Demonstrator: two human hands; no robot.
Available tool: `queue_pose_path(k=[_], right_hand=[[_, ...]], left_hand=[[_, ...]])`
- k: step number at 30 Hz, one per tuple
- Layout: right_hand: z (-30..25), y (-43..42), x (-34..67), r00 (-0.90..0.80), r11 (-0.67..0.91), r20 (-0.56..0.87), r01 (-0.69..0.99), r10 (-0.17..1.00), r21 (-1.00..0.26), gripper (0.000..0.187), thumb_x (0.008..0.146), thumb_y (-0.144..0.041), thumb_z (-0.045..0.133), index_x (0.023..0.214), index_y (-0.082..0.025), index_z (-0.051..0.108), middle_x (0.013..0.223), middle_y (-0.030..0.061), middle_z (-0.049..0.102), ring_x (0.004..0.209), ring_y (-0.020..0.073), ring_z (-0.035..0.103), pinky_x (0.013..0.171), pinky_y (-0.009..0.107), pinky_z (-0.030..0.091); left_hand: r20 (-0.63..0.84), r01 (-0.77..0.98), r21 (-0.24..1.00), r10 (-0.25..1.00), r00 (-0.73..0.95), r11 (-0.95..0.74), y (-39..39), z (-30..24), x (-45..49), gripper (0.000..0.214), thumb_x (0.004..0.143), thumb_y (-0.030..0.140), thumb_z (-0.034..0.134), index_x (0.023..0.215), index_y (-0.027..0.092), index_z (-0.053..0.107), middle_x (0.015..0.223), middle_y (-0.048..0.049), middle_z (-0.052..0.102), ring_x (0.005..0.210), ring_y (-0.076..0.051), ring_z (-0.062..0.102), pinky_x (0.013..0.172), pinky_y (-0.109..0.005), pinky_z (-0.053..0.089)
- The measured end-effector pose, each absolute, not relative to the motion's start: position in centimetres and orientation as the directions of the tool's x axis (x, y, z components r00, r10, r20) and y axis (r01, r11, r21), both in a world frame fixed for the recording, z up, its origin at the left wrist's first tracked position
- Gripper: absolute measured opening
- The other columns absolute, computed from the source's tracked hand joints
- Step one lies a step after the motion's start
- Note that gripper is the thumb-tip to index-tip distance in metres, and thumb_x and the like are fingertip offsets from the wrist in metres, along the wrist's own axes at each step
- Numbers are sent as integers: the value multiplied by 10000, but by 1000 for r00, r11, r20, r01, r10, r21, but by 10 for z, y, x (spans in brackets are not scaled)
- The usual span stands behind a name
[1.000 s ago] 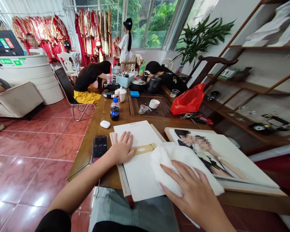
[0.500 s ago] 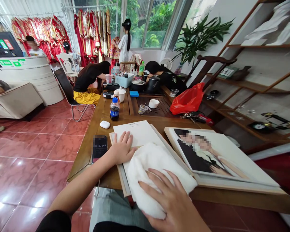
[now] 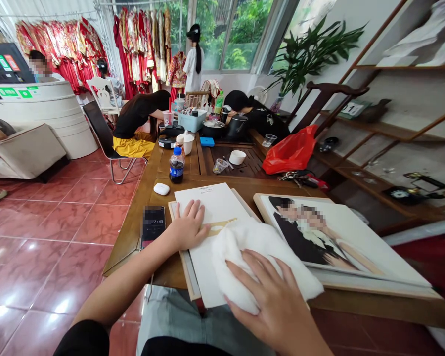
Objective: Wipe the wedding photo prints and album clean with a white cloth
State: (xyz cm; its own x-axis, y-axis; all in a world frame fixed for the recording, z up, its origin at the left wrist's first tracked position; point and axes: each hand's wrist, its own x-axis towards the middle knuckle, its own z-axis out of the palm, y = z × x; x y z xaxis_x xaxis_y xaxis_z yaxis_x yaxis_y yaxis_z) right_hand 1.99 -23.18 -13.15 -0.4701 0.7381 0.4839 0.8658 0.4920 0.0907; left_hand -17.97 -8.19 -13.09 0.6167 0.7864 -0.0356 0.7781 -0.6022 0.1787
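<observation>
My left hand [image 3: 188, 226] lies flat on a white sheet of paper [image 3: 203, 207], fingers apart, gripping nothing. The sheet sits in a light wooden frame [image 3: 181, 252] on the wooden table [image 3: 133, 232]. My right hand [image 3: 270, 296] presses a crumpled white towel [image 3: 259, 262] down over the sheet's right side. A brass ruler or stencil [image 3: 222, 226] is almost hidden beneath the towel. To the right, a framed portrait of a couple [image 3: 341, 237] lies tilted, with its edge close to the towel. A black phone [image 3: 153, 226] sits just left of my left hand.
Farther along the table stand a white earbud case [image 3: 161, 189], a cola bottle [image 3: 177, 165] and tea things. A red plastic bag [image 3: 291, 157] and keys [image 3: 296, 179] lie beyond the portrait. Two people [image 3: 137, 123] bend over the far end. Red tiles spread left.
My right hand and the towel have shifted left across the sheet, off the portrait's edge, and now cover most of the brass piece. My left hand has barely moved.
</observation>
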Motion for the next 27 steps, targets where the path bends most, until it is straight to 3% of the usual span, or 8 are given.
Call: queue_pose_path(k=[4,7,11,15,20,27], right_hand=[[-131,-229,0,-447,519,497,854,743,-8,427,854,-489,603,1210,-265,676,1240,113,678,1170,317,569,1008,493,301],[-131,-226,8,-472,523,456,852,754,18,424,871,-472,593,1242,-279,663,1251,98,674,1171,297,573,994,468,321],[-132,-222,29,-350,343,463,934,814,102,403,930,-458,522,1225,-228,673,1217,136,672,1121,316,596,944,491,360],[-133,-219,38,-220,197,453,975,864,98,428,968,-483,463,1226,-206,664,1220,141,661,1112,315,597,898,485,387],[-134,-219,20,-332,329,461,940,823,90,414,941,-471,514,1235,-223,669,1230,143,662,1125,325,583,919,494,375],[-128,-220,-10,-381,451,444,891,811,-58,435,894,-522,572,1239,-276,673,1270,118,665,1181,318,563,997,502,329]], left_hand=[[-8,780,176,792,611,-600,-81,-133,-180,605,1054,475,287,1529,103,323,1645,-205,225,1538,-351,175,1191,-672,155],[-15,781,171,791,611,-600,-81,-133,-181,610,1055,471,282,1533,94,316,1645,-209,222,1541,-351,162,1193,-671,150],[-30,778,175,787,617,-603,-81,-132,-181,614,1053,464,275,1536,86,308,1645,-212,218,1540,-355,161,1192,-677,141],[-27,773,195,785,619,-603,-81,-132,-182,601,1054,468,274,1534,108,315,1653,-204,197,1539,-354,165,1190,-684,135],[-35,776,188,786,618,-602,-81,-130,-181,609,1053,465,271,1533,93,311,1652,-210,195,1542,-350,158,1193,-677,130],[-41,772,154,776,629,-617,-81,-129,-183,601,1062,463,250,1542,103,287,1652,-211,194,1548,-335,137,1198,-660,132]])
